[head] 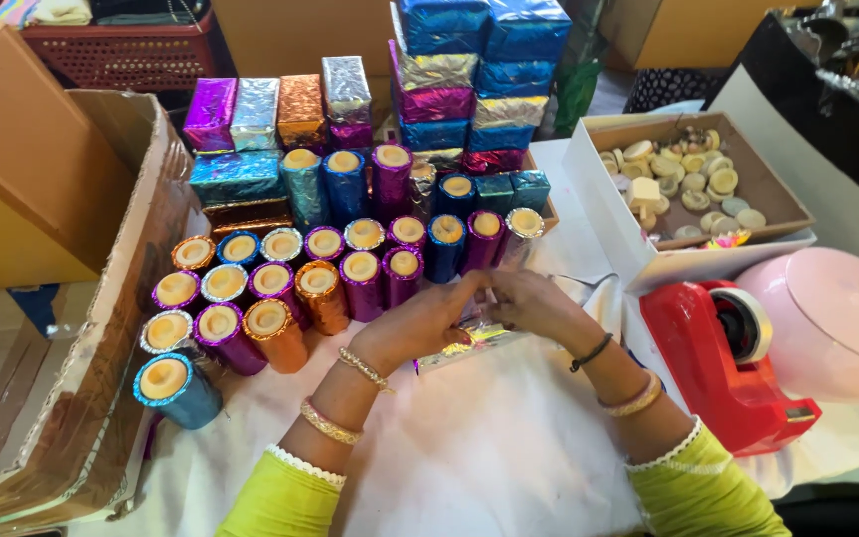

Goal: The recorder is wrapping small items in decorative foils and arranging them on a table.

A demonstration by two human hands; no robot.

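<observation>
Two hands wrapping a foil tube at the frame's centre.

The left hand (429,320) and right hand (534,303) meet, fingers closed on a silver foil tube (469,338) lying on the white table (489,457), its long axis running lower left to upper right, beside standing foil-wrapped tubes (280,288) and a red tape dispenser (723,358).
</observation>
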